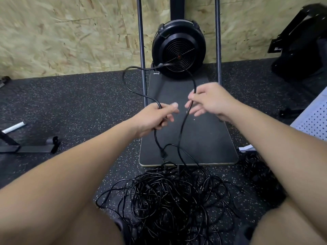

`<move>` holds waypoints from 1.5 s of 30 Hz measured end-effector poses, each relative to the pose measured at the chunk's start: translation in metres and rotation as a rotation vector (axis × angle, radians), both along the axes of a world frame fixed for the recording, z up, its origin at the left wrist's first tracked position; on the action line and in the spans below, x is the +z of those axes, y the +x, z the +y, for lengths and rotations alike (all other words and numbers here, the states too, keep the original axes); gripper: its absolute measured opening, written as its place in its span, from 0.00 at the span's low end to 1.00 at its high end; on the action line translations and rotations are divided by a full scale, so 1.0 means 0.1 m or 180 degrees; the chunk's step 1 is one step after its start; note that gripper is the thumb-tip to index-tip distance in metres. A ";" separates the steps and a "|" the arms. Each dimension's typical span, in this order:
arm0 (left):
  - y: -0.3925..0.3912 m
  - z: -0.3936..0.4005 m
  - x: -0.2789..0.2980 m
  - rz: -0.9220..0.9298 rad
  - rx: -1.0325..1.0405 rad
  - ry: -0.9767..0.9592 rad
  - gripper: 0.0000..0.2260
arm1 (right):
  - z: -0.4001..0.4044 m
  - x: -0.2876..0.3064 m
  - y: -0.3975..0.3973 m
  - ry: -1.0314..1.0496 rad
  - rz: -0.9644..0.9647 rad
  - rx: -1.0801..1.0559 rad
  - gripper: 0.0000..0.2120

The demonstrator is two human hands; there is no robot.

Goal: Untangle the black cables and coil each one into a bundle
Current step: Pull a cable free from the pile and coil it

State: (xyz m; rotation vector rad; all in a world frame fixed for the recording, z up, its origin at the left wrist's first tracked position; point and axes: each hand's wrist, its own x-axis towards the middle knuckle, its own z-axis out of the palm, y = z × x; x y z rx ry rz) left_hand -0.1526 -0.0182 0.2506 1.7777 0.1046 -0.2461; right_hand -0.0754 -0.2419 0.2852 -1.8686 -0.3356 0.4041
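Item: thin black rubber cable (184, 124), lifted loop strung between your hands above dark flat mat (203, 138). Left hand (155, 119) curled round plug-end run; right hand (210, 101) pinches far run. Tangled black cable heap (169, 197) on speckled floor between knees: bulk unsorted, no bundle visible. Motion blur; strand count unreadable.

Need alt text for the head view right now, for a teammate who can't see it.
Both hands hold one black cable looped up off the floor: left hand grips it, right hand pinches it. A tangled cable pile lies below, a round black fan ahead.
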 end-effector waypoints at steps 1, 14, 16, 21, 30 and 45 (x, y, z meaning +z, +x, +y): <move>-0.04 -0.03 -0.01 0.0074 -0.0208 0.0208 0.20 | 0.02 0.05 0.00 0.0257 0.0005 -0.0136 0.10; -0.04 -0.23 0.00 -0.0228 0.0013 0.0205 0.15 | -0.02 -0.05 -0.03 -0.0438 0.0148 0.0173 0.06; -0.02 -0.25 0.00 -0.0237 0.0079 0.0185 0.15 | 0.01 -0.09 -0.06 -0.0964 -0.0404 0.0113 0.12; 0.04 -0.32 0.05 -0.0375 0.0458 -0.0113 0.16 | -0.01 0.03 -0.10 -0.1162 -0.0837 0.0154 0.12; 0.07 -0.30 0.13 -0.0417 0.0719 -0.0276 0.15 | -0.01 -0.20 -0.32 -0.1223 0.0524 0.1841 0.12; -0.02 -0.24 0.12 -0.0116 -0.0303 -0.0244 0.09 | -0.01 0.08 -0.13 0.0255 -0.0151 0.0378 0.10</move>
